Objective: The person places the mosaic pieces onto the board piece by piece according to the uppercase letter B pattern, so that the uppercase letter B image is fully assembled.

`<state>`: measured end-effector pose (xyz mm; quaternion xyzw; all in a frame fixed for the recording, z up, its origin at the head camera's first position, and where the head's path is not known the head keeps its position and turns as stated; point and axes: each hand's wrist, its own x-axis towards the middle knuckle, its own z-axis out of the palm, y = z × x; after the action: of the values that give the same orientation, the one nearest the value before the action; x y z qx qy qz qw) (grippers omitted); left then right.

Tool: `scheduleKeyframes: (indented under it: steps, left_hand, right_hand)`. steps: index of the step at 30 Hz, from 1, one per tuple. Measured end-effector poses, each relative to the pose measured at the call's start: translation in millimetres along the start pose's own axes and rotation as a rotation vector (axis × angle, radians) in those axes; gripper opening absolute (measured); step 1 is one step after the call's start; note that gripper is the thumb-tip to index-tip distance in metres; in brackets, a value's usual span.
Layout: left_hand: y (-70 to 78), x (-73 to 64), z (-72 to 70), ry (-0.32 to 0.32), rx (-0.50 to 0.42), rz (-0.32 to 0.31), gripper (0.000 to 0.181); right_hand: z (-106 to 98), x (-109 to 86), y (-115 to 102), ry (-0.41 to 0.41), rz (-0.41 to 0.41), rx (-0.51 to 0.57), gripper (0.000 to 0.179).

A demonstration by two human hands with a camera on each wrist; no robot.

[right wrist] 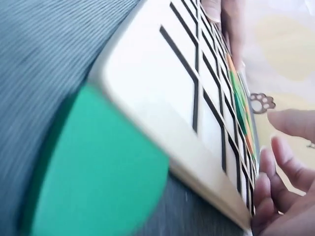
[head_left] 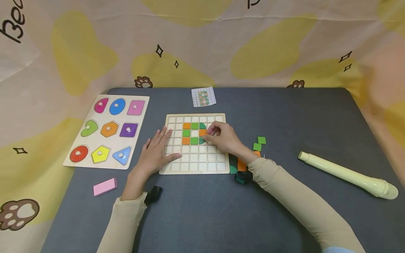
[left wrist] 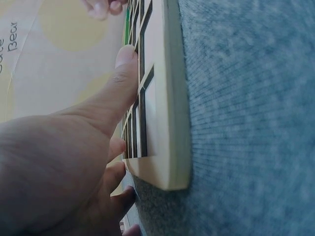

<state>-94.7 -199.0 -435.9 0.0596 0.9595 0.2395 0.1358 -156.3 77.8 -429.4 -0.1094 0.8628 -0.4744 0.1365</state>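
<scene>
A wooden grid board (head_left: 193,168) lies on the dark table, with orange, green and dark green tiles (head_left: 194,125) grouped in its upper middle squares. Two of the dark green tiles have a rounded corner. My left hand (head_left: 154,151) rests spread over the board's left edge; in the left wrist view its thumb (left wrist: 106,98) lies along the grid. Over the board's right side, my right hand (head_left: 225,137) has its thumb and fingertips beside the right column of tiles. The right wrist view shows its thumb (right wrist: 295,122) apart from loosely bent fingers, nothing visible between.
Loose tiles (head_left: 257,147) lie right of the board, some partly under my right wrist. Behind the board is a pattern card (head_left: 204,97). A shape puzzle (head_left: 102,131) stands left, a pink block (head_left: 105,187) in front of it. A pale yellow stick (head_left: 346,175) lies far right.
</scene>
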Motion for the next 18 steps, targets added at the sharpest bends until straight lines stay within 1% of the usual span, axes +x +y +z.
scheduleKeyframes:
  steps: [5, 9, 14, 18]
  left_hand:
    - [-0.2, -0.3, 0.3, 0.004, 0.001, 0.002, 0.103]
    - [-0.9, -0.4, 0.0, 0.004, 0.003, 0.004, 0.103]
    - [-1.1, -0.2, 0.6, 0.004, 0.006, 0.01, 0.102]
    - [-1.0, 0.1, 0.9, 0.0, 0.001, 0.01, 0.102]
  right_hand:
    - [-19, -10.6, 10, -0.046, -0.005, 0.039, 0.018]
    - [-40, -23.1, 18, -0.069, 0.009, 0.028, 0.021]
    - [-73, -39.8, 27, -0.088, 0.041, -0.089, 0.03]
    - [-100, -51.4, 35, -0.13, 0.071, -0.176, 0.043]
